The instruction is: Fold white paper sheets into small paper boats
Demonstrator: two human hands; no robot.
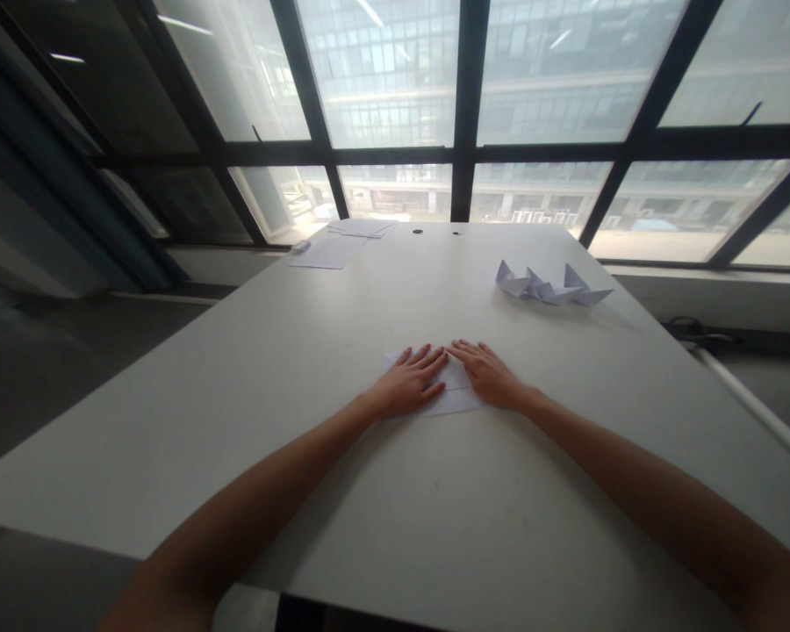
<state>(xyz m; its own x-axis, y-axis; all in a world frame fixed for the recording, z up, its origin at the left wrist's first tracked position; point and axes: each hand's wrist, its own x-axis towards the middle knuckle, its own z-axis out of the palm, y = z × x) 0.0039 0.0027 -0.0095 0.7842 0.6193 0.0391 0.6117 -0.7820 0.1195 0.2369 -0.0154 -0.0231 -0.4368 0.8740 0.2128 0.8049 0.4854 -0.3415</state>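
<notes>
A folded sheet of white paper point(453, 400) lies flat on the table in the middle of the head view. My left hand point(409, 381) rests palm down on its left part with the fingers stretched out. On the paper's right side lies my right hand point(488, 372), also flat, its fingers pointing up and left. The two sets of fingertips come close together near the paper's far edge. Both hands cover much of the sheet, so its full outline is hidden.
Several folded paper boats point(553, 288) stand in a row at the back right of the white table point(276, 369). Flat paper sheets point(333, 250) lie at the far left corner. Behind the table's far edge rise framed windows point(395, 79).
</notes>
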